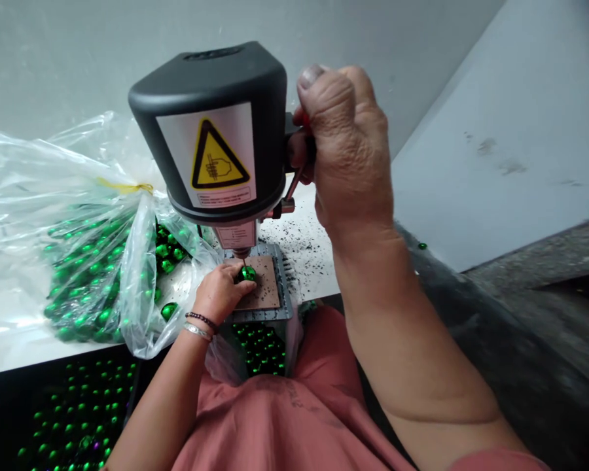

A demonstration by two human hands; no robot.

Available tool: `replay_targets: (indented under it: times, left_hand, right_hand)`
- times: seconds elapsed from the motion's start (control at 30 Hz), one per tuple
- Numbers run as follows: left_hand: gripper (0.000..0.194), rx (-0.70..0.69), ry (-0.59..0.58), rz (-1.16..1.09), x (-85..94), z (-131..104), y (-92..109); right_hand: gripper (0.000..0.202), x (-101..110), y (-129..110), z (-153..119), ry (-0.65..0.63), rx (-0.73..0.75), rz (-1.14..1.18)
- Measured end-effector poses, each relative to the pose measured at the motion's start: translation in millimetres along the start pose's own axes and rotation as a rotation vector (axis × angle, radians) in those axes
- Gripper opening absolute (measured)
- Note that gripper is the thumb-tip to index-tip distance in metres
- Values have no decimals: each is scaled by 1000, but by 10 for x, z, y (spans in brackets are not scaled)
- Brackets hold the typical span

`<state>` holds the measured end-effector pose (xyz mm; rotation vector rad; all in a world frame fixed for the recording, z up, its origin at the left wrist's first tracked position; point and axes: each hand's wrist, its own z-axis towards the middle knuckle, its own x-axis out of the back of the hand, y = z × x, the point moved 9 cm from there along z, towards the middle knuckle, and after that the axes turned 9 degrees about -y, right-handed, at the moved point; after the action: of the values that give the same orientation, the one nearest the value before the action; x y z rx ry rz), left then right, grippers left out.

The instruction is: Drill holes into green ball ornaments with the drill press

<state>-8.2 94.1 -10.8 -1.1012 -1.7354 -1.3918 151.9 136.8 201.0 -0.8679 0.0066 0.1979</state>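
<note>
A black bench drill press (pixel 269 131) with a yellow warning triangle on its front stands before me. Beneath its chuck, on a brown board (pixel 267 294) over the grey base, sits a shiny green ball (pixel 248 273). My left hand (pixel 219 290) pinches that ball between thumb and fingers, right under the thin drill bit (pixel 244 261), whose tip is at the ball's top. Up at the machine's right side, my right hand (pixel 348 131) is closed round the drill press's feed handle (pixel 307 140); most of the handle is hidden by the fingers.
A clear plastic bag (pixel 142 281) full of green balls lies on the white table (pixel 10 353) at left. Dark shavings cover the table right of the drill. More green balls fill containers below the edge. One small green ball (pixel 423 246) lies at right.
</note>
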Motion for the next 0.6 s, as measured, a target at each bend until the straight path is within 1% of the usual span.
replay_targets:
  times: [0.1,0.17,0.23,0.3,0.4,0.47,0.53,0.6]
  left_hand:
    - [27,-3,1,14,10,-17,25]
    - [26,0,1,37,13,-26,36]
    - [27,10,-9,69,7,-33,39]
    - [27,14,-18,94,3,-41,45]
    - [28,13,-21,111,5,-52,57]
    - [28,14,-21,122,6,-59,62]
    - [28,16,-17,131,8,-64,66]
    - [29,24,-15,137,7,-67,64]
  right_hand:
    - [28,1,-97,-96,2,10,-11]
    - [25,24,-177,-203,-6,10,-71]
    - [21,62,-229,-326,-20,-26,-176]
    - [19,68,-245,-440,-70,-74,-253]
    - [21,61,-227,-564,-95,-140,-271]
    - [24,71,-223,-608,-43,-165,-278]
    - [31,84,-250,-630,26,-158,-326]
    - [36,68,-274,-642,40,-135,-382]
